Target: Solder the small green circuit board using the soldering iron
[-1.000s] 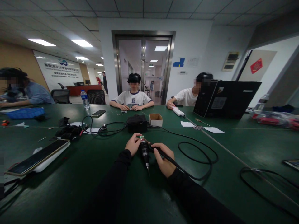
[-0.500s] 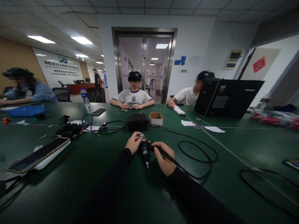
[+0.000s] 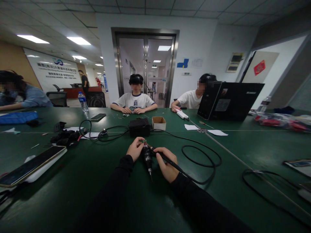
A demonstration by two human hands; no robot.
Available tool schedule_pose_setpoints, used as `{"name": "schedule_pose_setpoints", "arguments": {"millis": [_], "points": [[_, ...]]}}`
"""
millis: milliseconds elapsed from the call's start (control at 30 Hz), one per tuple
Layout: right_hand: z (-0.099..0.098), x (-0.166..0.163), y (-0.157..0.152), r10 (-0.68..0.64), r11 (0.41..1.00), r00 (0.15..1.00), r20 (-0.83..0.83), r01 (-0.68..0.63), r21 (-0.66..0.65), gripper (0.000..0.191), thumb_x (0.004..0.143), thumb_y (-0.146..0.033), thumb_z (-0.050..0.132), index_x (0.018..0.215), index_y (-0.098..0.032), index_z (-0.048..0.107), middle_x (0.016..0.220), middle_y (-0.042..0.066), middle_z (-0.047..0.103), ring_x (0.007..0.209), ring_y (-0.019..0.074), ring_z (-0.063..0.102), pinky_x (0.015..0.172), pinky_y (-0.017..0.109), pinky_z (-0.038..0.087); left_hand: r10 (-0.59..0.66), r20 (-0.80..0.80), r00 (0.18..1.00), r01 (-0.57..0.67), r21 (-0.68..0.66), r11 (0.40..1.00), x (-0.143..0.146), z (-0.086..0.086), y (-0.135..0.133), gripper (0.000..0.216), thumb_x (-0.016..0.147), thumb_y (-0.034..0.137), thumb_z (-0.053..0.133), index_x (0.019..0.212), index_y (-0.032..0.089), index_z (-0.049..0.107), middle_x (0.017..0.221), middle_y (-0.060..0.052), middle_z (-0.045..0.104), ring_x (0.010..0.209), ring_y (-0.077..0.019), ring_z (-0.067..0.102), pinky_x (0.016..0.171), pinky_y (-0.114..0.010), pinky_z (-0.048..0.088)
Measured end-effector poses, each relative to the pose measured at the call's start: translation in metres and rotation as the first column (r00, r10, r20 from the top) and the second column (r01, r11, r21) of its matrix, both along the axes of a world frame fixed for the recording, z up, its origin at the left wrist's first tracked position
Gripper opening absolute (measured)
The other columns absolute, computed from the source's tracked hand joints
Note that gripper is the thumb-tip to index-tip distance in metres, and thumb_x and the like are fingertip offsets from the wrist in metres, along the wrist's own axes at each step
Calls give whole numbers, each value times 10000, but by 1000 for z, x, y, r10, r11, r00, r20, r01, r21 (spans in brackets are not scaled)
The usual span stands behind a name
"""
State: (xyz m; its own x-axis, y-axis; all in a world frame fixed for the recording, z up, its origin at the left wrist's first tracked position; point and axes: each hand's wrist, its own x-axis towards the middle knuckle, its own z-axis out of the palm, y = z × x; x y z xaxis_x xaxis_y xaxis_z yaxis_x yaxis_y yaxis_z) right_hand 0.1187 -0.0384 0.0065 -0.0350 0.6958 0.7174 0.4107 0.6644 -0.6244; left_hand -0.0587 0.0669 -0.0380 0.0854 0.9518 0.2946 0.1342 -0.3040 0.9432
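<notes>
My left hand (image 3: 134,149) pinches a small green circuit piece (image 3: 144,141) just above the green table (image 3: 97,181). My right hand (image 3: 166,163) is wrapped round a black corded power screwdriver (image 3: 147,157), whose tip points toward me. The tool's black cable (image 3: 201,161) runs from under my right hand and loops to the right. Both sleeves are black.
A black power box (image 3: 139,127) and a small cardboard box (image 3: 158,123) sit just beyond my hands. A phone on a white base (image 3: 31,165) lies at left, a black laptop (image 3: 228,100) at right. Three people sit across and at left; another stands far back.
The view has shifted slightly, so everything sits a little further left. My hands keep the same hold on the tool and the small piece. The person far back has walked left.
</notes>
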Motion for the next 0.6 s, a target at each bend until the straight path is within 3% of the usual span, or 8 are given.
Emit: {"name": "schedule_pose_setpoints", "arguments": {"millis": [600], "points": [[-1,0,1,-18,1000,1000,-10,18,-14,141,853,-181,526,881,-208,662,878,39,704,829,191,661,771,298,511,-7,33,999,8,-31,999,2,4,-4,215,787,244,557,999,205,552,855,-25,734,841,-175,678,866,-308,477]]}}
